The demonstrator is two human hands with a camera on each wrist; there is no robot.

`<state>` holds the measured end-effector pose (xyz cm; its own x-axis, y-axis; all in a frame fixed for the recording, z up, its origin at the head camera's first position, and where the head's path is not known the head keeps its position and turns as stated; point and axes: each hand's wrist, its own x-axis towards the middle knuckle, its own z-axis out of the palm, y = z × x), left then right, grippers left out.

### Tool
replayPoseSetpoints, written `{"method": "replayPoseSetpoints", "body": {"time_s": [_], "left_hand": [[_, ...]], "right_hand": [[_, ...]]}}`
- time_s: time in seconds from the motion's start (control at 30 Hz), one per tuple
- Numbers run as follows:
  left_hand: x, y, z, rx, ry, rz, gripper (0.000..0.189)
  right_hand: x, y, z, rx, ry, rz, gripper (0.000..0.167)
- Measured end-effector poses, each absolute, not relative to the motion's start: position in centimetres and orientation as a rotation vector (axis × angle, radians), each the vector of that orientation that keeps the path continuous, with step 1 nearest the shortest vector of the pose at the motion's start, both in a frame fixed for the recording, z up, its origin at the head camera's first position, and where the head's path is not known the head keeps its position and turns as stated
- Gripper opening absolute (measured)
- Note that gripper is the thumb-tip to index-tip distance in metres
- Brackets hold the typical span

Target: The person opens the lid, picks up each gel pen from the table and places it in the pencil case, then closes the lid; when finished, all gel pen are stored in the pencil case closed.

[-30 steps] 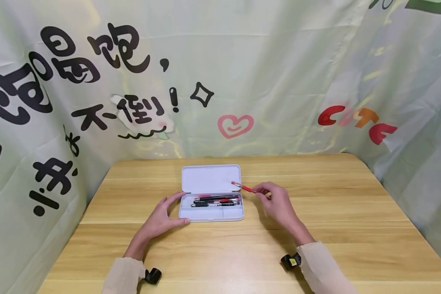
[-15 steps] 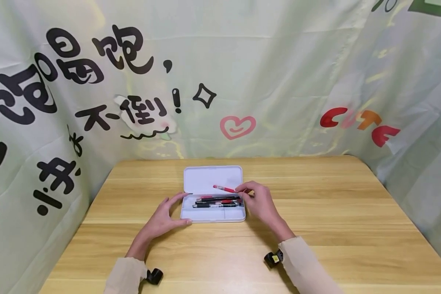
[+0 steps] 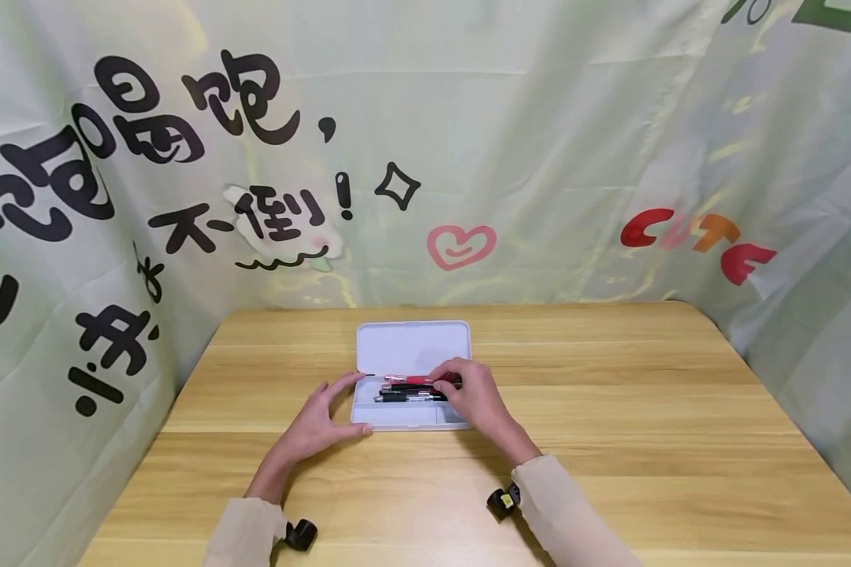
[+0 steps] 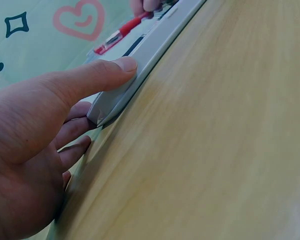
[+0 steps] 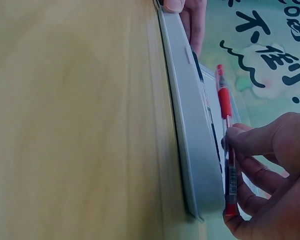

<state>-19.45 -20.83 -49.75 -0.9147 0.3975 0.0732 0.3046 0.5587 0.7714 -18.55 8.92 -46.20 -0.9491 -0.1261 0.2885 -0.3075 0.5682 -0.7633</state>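
A white pencil case (image 3: 392, 416) lies open on the table, its lid (image 3: 413, 346) laid back. Several black and red pens (image 3: 401, 398) fill its rear compartment. My left hand (image 3: 315, 425) holds the case by its left end; in the left wrist view the thumb (image 4: 110, 71) presses on the front edge. Between thumb and fingers, my right hand (image 3: 479, 400) pinches a red pen (image 5: 225, 102) by its barrel, low over the other pens. The pen points left, roughly in line with them. The right hand hides the right part of the compartment.
The wooden table (image 3: 624, 425) runs out on both sides of the case. A pale printed curtain (image 3: 539, 157) hangs along the back and sides. Each wrist wears a small black camera (image 3: 301, 535) near the sleeve cuff.
My right hand has carried the red pen left and down, from right of the lid to over the rear compartment. The left hand keeps its hold on the case.
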Motion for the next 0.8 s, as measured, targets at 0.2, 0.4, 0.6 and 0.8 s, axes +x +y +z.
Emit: {"method": "replayPoseSetpoints", "body": {"time_s": [0.2, 0.4, 0.6, 0.8], "left_hand": [[-19.6, -20.8, -49.9, 0.619, 2.678, 1.302, 0.088], [-19.6, -20.9, -49.8, 0.629, 2.679, 1.305, 0.089], [-19.6, -20.9, -49.7, 0.607, 2.676, 1.307, 0.088], [-19.5, -20.9, -49.7, 0.585, 2.658, 1.318, 0.088]], "right_hand": [[-18.5, 8.4, -46.3, 0.396, -2.613, 1.288, 0.013], [-18.6, 8.3, -46.4, 0.384, -2.652, 1.276, 0.013], [-18.5, 8.7, -46.2, 0.366, -2.622, 1.325, 0.013], [-18.5, 10.2, -46.1, 0.311, -2.552, 1.377, 0.016]]}}
